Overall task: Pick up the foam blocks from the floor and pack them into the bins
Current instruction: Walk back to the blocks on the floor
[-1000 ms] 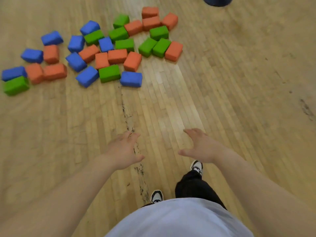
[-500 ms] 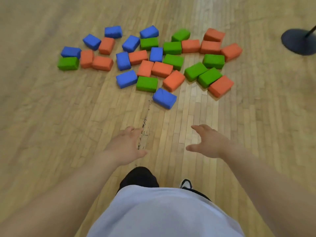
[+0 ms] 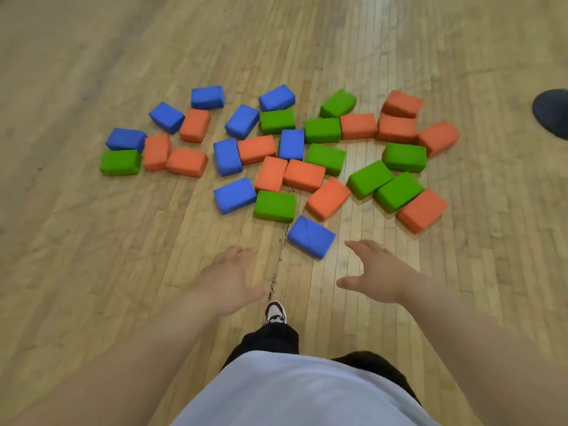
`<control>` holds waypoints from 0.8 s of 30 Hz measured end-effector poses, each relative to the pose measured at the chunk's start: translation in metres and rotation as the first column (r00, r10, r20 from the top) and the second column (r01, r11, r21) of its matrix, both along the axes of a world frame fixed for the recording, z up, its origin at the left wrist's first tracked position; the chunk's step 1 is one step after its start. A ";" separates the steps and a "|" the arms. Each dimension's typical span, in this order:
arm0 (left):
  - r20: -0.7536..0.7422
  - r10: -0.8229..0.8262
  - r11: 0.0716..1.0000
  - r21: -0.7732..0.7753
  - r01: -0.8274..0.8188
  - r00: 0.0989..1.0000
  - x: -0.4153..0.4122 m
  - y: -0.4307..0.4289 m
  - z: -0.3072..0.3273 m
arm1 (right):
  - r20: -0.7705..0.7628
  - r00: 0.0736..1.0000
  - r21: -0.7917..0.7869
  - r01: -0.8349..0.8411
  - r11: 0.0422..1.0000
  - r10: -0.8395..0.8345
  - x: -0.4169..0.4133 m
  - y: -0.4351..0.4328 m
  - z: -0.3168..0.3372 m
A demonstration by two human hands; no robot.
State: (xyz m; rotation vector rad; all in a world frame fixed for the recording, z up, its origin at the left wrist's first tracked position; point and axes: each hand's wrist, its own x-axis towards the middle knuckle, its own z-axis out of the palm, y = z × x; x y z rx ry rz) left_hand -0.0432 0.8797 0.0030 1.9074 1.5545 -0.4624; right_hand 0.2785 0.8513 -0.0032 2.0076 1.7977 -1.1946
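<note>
The single camera rides on the person's head, facing forward and steeply down at the wooden floor (image 3: 92, 272). The shirt (image 3: 301, 392) and a shoe (image 3: 275, 313) sit nearest, at the bottom edge. The left hand (image 3: 229, 281) and right hand (image 3: 373, 278) reach out mid-frame, with the foam blocks (image 3: 303, 175) just beyond them.

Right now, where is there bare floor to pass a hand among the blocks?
A bare strip runs between the left orange block and the middle blue block; floor is open before the nearest blue block. Crowded: the middle and right blocks touch.
</note>
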 end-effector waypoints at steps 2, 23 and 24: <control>-0.024 -0.056 0.998 0.009 0.056 0.998 0.000 0.052 0.002 | 0.014 1.000 0.014 0.016 1.000 -0.016 -0.002 0.037 0.004; 0.073 0.343 0.927 -0.186 -0.325 0.937 0.174 0.365 -0.097 | -0.032 0.959 -0.174 -0.281 0.944 0.280 0.133 0.439 -0.126; 0.085 0.355 0.922 -0.195 -0.334 0.931 0.175 0.376 -0.109 | -0.040 0.957 -0.188 -0.290 0.938 0.287 0.133 0.450 -0.141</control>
